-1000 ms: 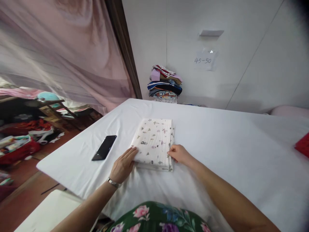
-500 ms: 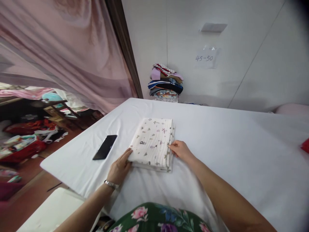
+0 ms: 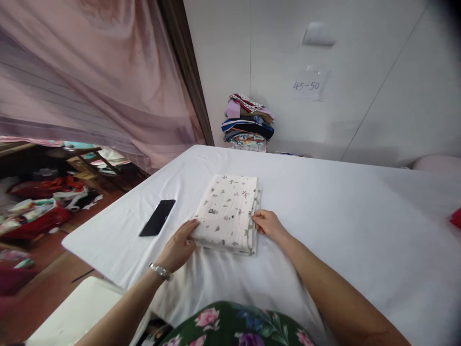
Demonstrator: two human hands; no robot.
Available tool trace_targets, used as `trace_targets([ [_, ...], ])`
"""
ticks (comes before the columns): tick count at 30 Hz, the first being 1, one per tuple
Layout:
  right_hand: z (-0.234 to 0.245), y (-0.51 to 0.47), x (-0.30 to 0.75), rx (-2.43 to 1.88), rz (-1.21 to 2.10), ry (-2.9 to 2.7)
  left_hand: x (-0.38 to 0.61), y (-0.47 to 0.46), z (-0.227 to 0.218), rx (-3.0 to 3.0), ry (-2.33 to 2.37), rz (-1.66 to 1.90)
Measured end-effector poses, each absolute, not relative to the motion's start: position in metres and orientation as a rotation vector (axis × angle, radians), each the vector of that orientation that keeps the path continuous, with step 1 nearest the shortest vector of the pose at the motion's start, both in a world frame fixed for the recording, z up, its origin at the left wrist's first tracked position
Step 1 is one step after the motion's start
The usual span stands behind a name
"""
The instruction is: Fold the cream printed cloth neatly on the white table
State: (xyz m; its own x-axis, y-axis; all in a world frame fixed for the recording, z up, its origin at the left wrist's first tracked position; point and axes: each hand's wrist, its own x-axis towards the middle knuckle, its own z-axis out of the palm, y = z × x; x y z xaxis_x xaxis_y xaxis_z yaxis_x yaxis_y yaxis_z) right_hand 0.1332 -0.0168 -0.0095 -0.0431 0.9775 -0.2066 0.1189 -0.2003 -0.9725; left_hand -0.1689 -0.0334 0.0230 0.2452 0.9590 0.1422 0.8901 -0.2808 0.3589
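Note:
A folded white cloth (image 3: 226, 211) with small printed figures in grey, green and purple lies on the white-covered table, its layers showing along the right and near edges. At its near left corner rests my left hand (image 3: 178, 245), fingers stretched out against the edge and thumb apart from them. My right hand (image 3: 270, 223) pinches the layered right edge between thumb and fingers. Left of the cloth, a black phone (image 3: 157, 217) lies flat, not touched by either hand.
The white table (image 3: 342, 230) stretches far to the right. A stack of folded clothes (image 3: 248, 125) stands beyond its far edge by the wall. Pink curtains (image 3: 118, 81) hang at the left, above red containers (image 3: 43, 221) of fabric on the floor. Something red (image 3: 455, 217) shows at the right.
My left hand has shifted very slightly at the cloth's corner, its wrist a little farther left. My right hand keeps its pinch, and the cloth stays folded in place.

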Motion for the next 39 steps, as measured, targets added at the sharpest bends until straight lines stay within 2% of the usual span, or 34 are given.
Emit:
trace_targets([
  [5, -0.012, -0.016, 0.131, -1.403, 1.377, -1.204, -0.112, -0.033, 0.047, 2.443, 1.472, 0.664],
  [13, -0.008, -0.009, 0.152, -1.457, 1.182, -1.184, -0.019, -0.02, 0.042, 2.459, 1.59, 0.328],
  [18, -0.001, 0.026, 0.165, -1.542, 1.131, -1.2, -0.015, -0.015, 0.036, 2.431, 1.668, 0.142],
  [24, -0.01, 0.073, 0.153, -1.607, 1.087, -1.179, -0.02, -0.016, 0.032, 2.385, 1.668, 0.226],
  [31, -0.01, 0.074, 0.148, -1.572, 0.995, -1.078, -0.026, -0.015, 0.025, 2.32, 1.624, 0.328],
  [39, -0.011, 0.083, 0.152, -1.599, 1.13, -1.065, -0.029, -0.017, 0.024, 2.297, 1.601, 0.358],
])
